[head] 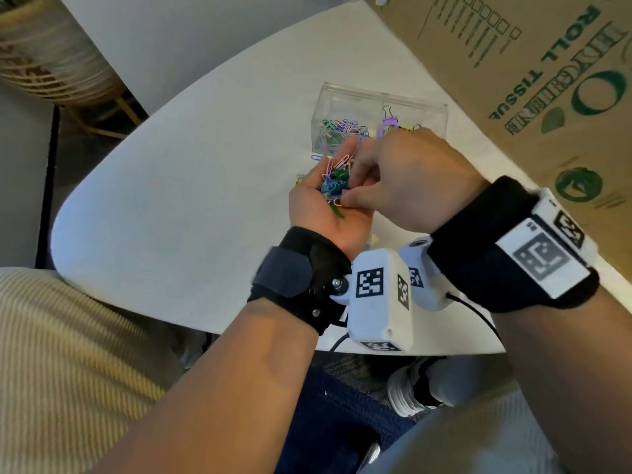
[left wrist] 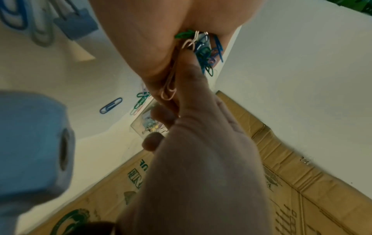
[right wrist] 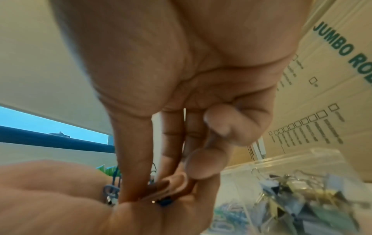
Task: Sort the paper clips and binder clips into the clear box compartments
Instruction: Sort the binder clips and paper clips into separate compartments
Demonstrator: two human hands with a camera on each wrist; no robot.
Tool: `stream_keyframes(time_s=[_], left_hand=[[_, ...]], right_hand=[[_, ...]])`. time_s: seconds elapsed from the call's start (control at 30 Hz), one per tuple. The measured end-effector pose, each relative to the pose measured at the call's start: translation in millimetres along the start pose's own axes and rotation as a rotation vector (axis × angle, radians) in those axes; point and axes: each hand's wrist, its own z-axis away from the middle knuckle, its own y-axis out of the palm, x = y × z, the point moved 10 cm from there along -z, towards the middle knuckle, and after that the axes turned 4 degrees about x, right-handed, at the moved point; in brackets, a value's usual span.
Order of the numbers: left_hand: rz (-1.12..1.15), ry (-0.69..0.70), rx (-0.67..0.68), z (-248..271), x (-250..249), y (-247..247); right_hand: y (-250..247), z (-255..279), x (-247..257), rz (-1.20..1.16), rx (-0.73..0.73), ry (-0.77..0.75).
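Clear box (head: 349, 97): transparent, two compartments, upright on white worktop (head: 205, 165). Left compartment: heap of multicoloured paper clips (head: 337, 130). Right compartment: binder clips (head: 390, 123), lilac and yellow. Further bunch of coloured clips (head: 333, 181) cupped in left hand (head: 325, 206). Single blue clip (left wrist: 111, 105) loose on worktop.

The head view is bright and evenly lit, with soft shadows on the white round-edged table (head: 178, 206) and curved distortion at the edges. Both wrist views are dimmer, yellowish and blurred; the clear plastic box (right wrist: 302, 190) is out of focus.
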Motion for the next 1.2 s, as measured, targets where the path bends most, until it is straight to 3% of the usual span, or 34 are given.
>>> stream_keyframes(time_s=[0.4, 0.6, 0.73, 1.2], left_hand=[[0.052, 0.027, 0.016, -2.6, -2.8, -1.6], [0.025, 0.003, -0.062, -1.8, -0.2, -8.6], [-0.014, -0.001, -0.097, -0.4, 1.1, -11.4], [0.101, 0.036, 0.004, -5.3, 1.9, 8.6]], right_hand=[[-3.8, -5.1, -16.3, -0.572, -0.038, -0.001], [-0.5, -3.9, -8.5, -0.256, -0.004, -0.016], [7.4, -4.6, 5.2, -0.203, -0.038, -0.048], [-31.5, -2.3, -21.7, -0.866, -0.211, -0.087]])
